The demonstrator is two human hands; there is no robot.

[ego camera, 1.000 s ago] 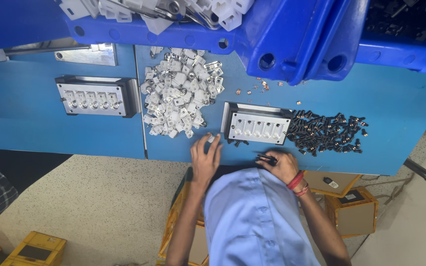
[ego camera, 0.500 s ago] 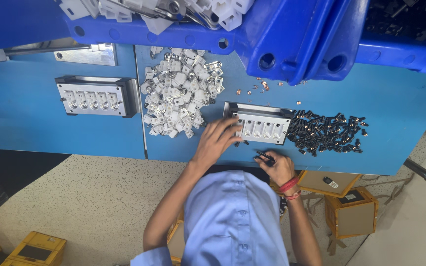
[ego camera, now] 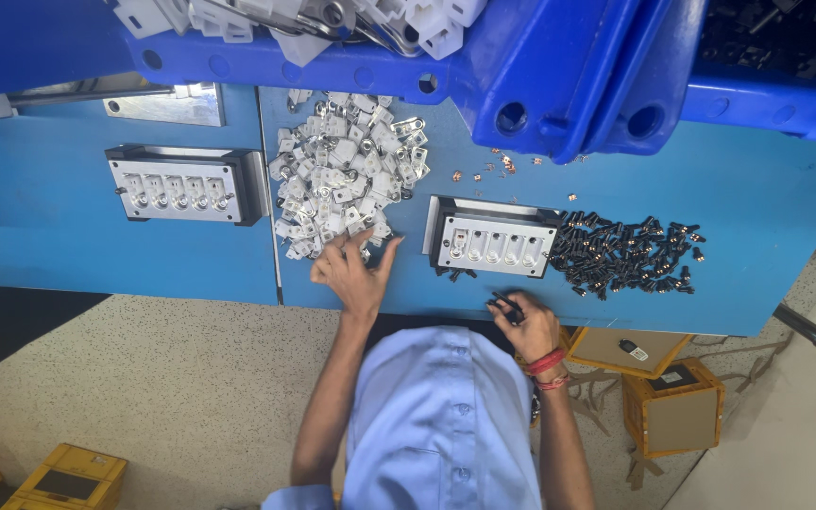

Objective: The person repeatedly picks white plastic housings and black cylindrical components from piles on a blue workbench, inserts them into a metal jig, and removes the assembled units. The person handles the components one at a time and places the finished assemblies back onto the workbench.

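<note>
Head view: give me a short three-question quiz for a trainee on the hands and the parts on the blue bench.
1. True or false: the left hand reaches the near edge of the pile of white parts.
2. What does the right hand hold? A) a small dark part B) a white part C) nothing
3. Fill in: the pile of dark parts lies on the person's ___ side of the nearer metal fixture.

Key: 1 true; 2 A; 3 right.
</note>
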